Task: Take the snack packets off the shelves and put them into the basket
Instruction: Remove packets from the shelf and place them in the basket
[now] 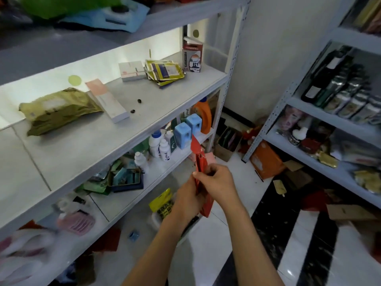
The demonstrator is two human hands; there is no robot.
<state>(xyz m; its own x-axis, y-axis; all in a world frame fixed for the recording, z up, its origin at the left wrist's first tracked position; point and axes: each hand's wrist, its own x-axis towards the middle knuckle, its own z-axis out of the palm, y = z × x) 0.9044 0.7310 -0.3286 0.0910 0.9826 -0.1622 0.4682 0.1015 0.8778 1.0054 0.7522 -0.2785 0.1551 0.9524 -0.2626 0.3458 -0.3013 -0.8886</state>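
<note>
While many packets still sit on the shelves, the job looks far from done, and no basket shows anywhere here, so I cannot tell how many packets are already in it.

The big white shelf (127, 118) on the left still carries a lot. Its middle board holds a fat green packet (59, 110), a flat pink box (107, 100) touching that packet, a small white box (132, 70) and a messy pile of yellow packets (165, 73) just beside it. A tall red and white box (192, 55) stands at the far end. The board below holds white bottles (159, 144), two blue bottles (186, 130) and an orange jug (203, 116).

The grey shelf (321, 112) on the right holds dark bottles and shiny bags (348, 98), with more bags lower down.

On the floor, an open brown box (227, 144) has flat dark things standing inside it. A dark tray (126, 178) on the low board is full of small green and blue packs.

A red packet (199, 155) is off the shelf and up in the air, between the two shelves. The left hand (188, 200) holds it from below, fingers curled round it. The right hand (218, 182) pinches its side near the middle. I think this packet goes into the basket next.
</note>
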